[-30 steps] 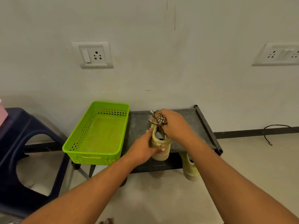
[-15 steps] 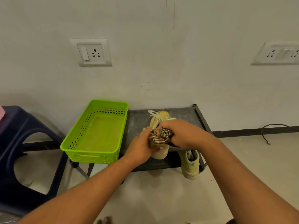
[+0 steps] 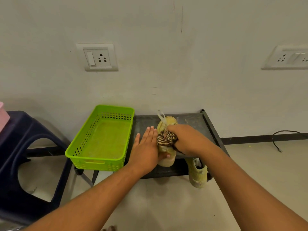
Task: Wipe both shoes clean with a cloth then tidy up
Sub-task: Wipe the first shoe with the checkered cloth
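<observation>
I'm clenching the striped cloth (image 3: pixel 166 139) in my right hand (image 3: pixel 186 140) atop the yellow shoe (image 3: pixel 166 161), its toe pointing toward the wall. My left hand (image 3: pixel 146 147) is bracing its left side, fingers straight.

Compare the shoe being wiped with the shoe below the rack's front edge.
The upper shoe lies on the rack's top shelf; the lower shoe sits below it. The left hand rests against the upper shoe while the right hand presses the cloth on it; the lower shoe is untouched. Both are pale yellow.
</observation>
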